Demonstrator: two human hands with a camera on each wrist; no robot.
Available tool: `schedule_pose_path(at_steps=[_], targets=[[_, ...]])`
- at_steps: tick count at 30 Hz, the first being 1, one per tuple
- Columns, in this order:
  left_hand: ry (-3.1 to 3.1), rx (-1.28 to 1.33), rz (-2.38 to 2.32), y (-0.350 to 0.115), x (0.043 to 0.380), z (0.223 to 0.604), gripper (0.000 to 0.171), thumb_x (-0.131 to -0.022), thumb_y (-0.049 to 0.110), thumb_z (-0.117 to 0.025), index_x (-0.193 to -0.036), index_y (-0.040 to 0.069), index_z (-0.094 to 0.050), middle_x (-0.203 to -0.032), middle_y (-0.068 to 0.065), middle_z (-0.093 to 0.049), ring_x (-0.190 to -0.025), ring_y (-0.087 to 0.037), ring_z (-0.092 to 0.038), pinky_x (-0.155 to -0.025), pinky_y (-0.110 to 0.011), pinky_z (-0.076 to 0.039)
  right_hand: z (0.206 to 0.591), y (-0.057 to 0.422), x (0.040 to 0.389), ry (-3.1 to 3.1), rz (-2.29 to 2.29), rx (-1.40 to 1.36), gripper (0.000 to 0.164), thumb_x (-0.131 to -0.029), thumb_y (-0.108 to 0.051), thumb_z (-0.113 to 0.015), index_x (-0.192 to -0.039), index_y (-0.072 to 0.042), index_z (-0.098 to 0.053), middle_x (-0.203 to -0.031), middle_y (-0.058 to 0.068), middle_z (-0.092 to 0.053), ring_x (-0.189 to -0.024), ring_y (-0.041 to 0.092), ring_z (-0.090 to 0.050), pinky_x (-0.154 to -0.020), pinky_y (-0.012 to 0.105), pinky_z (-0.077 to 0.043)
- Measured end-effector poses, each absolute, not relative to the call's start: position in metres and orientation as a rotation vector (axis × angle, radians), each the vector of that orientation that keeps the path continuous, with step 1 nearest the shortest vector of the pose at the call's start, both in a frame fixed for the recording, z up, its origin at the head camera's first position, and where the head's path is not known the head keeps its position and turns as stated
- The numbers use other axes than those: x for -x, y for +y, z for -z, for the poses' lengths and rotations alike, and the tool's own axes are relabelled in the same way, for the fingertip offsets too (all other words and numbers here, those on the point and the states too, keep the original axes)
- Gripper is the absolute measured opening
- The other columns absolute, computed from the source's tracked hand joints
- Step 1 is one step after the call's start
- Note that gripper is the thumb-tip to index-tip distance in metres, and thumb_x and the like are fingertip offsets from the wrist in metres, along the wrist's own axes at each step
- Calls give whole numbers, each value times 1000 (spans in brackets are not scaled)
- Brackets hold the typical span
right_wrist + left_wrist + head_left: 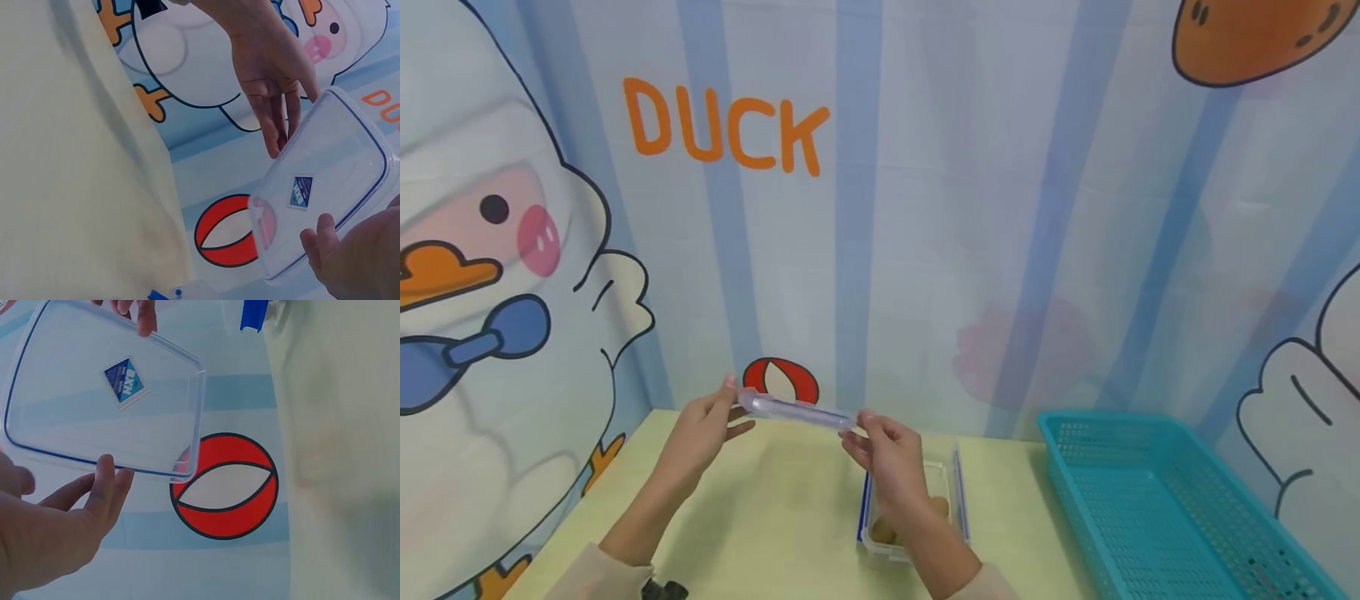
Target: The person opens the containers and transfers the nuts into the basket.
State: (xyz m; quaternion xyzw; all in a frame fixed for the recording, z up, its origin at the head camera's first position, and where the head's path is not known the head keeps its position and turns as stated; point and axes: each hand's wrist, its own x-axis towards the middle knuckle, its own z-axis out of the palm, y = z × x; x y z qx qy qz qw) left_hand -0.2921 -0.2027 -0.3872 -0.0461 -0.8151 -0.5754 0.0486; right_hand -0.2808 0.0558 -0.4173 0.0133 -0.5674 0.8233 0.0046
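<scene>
And here's the clear rectangular plastic lid with a blue seal line (pixel 801 412), up at lower centre of the frame, its left end higher! The left hand (pixel 696 437) pinches one end, the right hand (pixel 891 471) the other, probably to keep that broad sheet steady. Below, partly hidden by the right arm, the clear plastic box (pixel 887 550) sits uncovered on the pale yellow tabletop (pixel 760 533), brownish rounded pieces (pixel 883 531) inside. Lower right, the turquoise plastic basket (pixel 1116 417) stands apart, likely leaving working room.
</scene>
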Motion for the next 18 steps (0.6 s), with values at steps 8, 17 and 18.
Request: schedule_pose_path(at_steps=[8, 17, 18], targets=[[-2569, 188, 1843, -237, 305, 413, 57, -113, 35, -54, -150, -9, -52, -152, -26, -54, -141, -41, -52, -111, -52, -49, 449, 38, 280, -1892, -2488, -48, 37, -99, -2, -73, -133, 11, -64, -130, 23, -64, -113, 31, -72, -96, 34, -59], [-2644, 38, 1946, -264, 310, 439, 47, -110, 18, -59, -147, -12, -53, -141, -23, -63, -121, -26, -66, -105, -52, -54, 474, 15, 276, -2077, -2314, -63, 35, -97, 9, -67, -132, 13, -65, -109, 15, -67, -93, 18, -68, -81, 32, -63], [-2657, 21, 1936, -265, 310, 440, 46, -110, 17, -60, -146, -12, -54, -139, -23, -64, -118, -25, -67, -103, -51, -56, 476, 13, 276, -2091, -2293, -50, 34, -97, 10, -66, -131, 13, -66, -106, 14, -66, -91, 16, -67, -78, 31, -63]])
